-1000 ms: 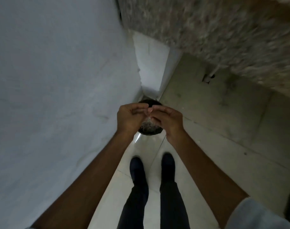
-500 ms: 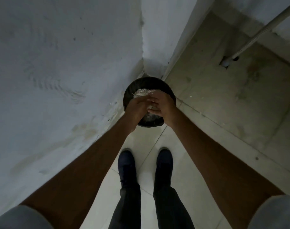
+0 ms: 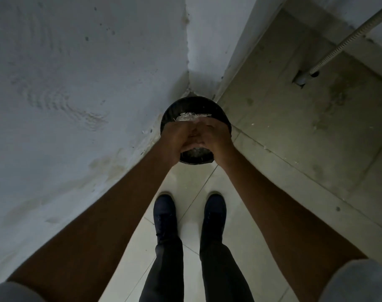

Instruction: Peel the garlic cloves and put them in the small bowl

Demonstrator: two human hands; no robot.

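My left hand and right hand cup together mid-frame over the bin, grip hidden; peels look papery, featherlight, so pinch loosely.

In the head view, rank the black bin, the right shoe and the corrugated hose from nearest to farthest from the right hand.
1. black bin: directly under the right hand, in the corner.
2. right shoe: lower centre of the view, below the hand.
3. corrugated hose: far upper right.
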